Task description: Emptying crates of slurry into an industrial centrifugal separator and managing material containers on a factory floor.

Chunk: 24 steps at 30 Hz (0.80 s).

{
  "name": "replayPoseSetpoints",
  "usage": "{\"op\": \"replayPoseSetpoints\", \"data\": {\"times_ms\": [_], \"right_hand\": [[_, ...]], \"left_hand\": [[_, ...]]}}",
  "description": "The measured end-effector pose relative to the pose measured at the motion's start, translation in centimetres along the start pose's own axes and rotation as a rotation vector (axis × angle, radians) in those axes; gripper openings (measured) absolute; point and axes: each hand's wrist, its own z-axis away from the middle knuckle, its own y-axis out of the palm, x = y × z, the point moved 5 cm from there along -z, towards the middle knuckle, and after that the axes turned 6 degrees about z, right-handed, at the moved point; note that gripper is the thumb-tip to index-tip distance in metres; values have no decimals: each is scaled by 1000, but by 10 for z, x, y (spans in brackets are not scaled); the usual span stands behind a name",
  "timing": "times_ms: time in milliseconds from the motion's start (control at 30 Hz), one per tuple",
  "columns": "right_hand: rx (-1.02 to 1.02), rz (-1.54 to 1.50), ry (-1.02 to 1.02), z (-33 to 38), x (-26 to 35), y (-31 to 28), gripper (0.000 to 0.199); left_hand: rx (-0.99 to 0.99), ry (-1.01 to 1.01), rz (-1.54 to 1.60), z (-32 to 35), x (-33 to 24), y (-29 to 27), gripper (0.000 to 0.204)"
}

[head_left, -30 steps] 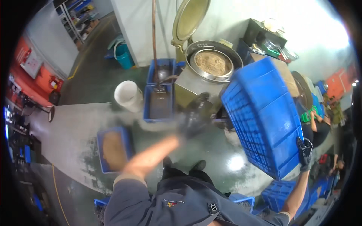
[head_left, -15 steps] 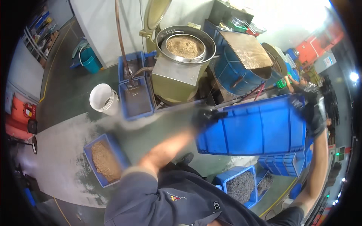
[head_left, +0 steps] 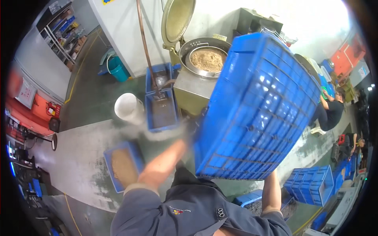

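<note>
Crate (head_left: 256, 106), large, blue plastic: is leaning in mid-air before the person's torso (head_left: 193, 204), its gridded face pointing toward the viewer, glossy highlights showing between ribs that dark grime is lining.

Left grip (head_left: 193, 126), dark-gloved: is blurring beside the crate's left edge; one cannot tell whether it is spreading or clasping.

Right grip: is hiding behind the crate, so its state cannot be told; only the bare forearm (head_left: 271, 193) is showing, rising to the lower edge.

Floor (head_left: 90, 98), green: is lying beneath everything. A pale strip (head_left: 75, 153) is crossing it, its border flaking into dark patches; a yellow line (head_left: 73, 214) is running at lower left.

Machine (head_left: 193, 87), olive: is standing against a white wall (head_left: 214, 23). Its round lid (head_left: 178, 21) is standing open, and tan granular matter (head_left: 206, 59) is filling the inner steel basket (head_left: 204, 73).

Trays (head_left: 162, 114), blue, two: are sitting end to end at the machine's left, a brownish rod (head_left: 144, 37) slanting down to them.

Buckets: a white one (head_left: 129, 107) is standing just beside the nearer tray, a teal one (head_left: 118, 69) farther back.

Tub (head_left: 136, 154), blue: is containing tan material near the left arm.

Stacked crates (head_left: 303, 183), blue: are resting at lower right.

Room edges: shelving (head_left: 63, 33) is standing at upper left; a co-worker (head_left: 334, 112) in dark clothing is sitting at right.
</note>
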Motion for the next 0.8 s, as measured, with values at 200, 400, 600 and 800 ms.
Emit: {"op": "replayPoseSetpoints", "data": {"times_ms": [200, 400, 600, 800], "right_hand": [[17, 0, 16, -43, -27, 26, 57], [-55, 18, 15, -179, -24, 50, 56], [-156, 17, -40, -298, -88, 160, 55], [-213, -18, 40, -329, -27, 253, 52]], "left_hand": [[76, -125, 191, -22, 102, -41, 41], [39, -259, 641, -57, 126, -66, 42], [52, -411, 1051, -113, 140, -90, 44], [61, -364, 777, -141, 157, -110, 44]]}}
